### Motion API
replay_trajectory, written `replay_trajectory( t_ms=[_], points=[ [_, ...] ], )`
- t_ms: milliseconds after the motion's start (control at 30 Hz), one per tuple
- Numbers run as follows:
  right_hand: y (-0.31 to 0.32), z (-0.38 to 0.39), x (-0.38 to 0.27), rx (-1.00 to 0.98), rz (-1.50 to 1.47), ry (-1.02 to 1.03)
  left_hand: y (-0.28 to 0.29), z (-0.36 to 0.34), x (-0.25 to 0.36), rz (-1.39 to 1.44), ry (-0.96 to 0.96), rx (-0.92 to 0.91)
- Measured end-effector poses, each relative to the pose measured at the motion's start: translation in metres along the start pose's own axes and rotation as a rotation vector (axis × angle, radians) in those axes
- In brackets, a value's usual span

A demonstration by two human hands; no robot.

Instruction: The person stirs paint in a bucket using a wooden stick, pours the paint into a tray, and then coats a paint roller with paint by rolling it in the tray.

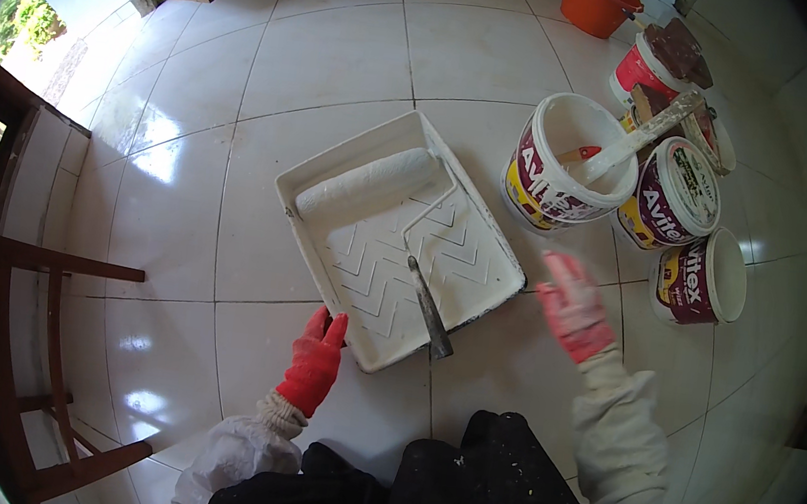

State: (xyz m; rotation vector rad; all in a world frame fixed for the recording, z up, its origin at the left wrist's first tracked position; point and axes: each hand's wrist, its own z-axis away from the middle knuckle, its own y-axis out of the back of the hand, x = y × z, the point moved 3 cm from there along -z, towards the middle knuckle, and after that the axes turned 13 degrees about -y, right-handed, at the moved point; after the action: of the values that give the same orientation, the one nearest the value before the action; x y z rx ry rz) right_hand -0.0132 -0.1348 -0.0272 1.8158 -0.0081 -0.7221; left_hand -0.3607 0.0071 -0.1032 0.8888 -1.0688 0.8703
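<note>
A white paint tray [483, 274] with a zigzag ribbed slope lies on the floor in front of me. A paint roller [366, 185] rests in it, its sleeve coated white across the far end. The roller's dark handle [430, 311] leans over the near rim. My left hand [312, 367], in a red glove with a pale cuff, grips the tray's near left edge with its fingertips. My right hand [575, 308], also gloved and smeared with white, hovers right of the tray, fingers stretched out and slightly blurred. Nothing is in it.
Right of the tray stands an open paint bucket [525, 184] with a white-coated stick [644, 136] and a red-handled tool inside. Beside it are a lidded bucket [672, 199], a tipped bucket [697, 283] and an orange basin [595, 4]. A wooden chair [58, 361] stands left.
</note>
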Motion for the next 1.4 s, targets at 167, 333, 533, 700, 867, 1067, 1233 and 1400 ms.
replay_trajectory(
  t_ms=[167, 333, 533, 700, 867, 1067, 1233, 1400],
  points=[
    [-0.079, -0.012, -0.012, -0.016, -0.038, -0.232, -0.004, -0.011, 0.020, -0.012, 0.268, 0.022],
    [-0.103, -0.026, 0.009, -0.180, -0.657, -0.617, 0.005, -0.035, -0.015, -0.142, 0.206, 0.040],
    [-0.107, -0.035, 0.047, -0.263, 0.086, -0.133, -0.014, -0.042, -0.002, 0.002, 0.267, 0.127],
    [-0.105, -0.042, 0.070, -0.211, 0.184, -0.005, -0.034, -0.051, -0.016, -0.011, 0.086, 0.212],
    [-0.104, -0.050, 0.019, -0.439, -0.387, -0.765, -0.019, -0.043, 0.008, -0.008, 0.051, 0.281],
    [-0.101, -0.055, -0.005, -0.397, -0.419, -0.723, -0.006, -0.045, 0.024, -0.036, 0.096, 0.337],
    [-0.077, -0.113, -0.068, -0.530, -0.512, -0.753, 0.042, -0.074, 0.085, -0.176, 0.087, 0.363],
    [-0.003, -0.181, -0.149, -0.485, -0.366, -0.534, 0.102, -0.089, 0.208, -0.108, 0.106, 0.415]
  ],
)
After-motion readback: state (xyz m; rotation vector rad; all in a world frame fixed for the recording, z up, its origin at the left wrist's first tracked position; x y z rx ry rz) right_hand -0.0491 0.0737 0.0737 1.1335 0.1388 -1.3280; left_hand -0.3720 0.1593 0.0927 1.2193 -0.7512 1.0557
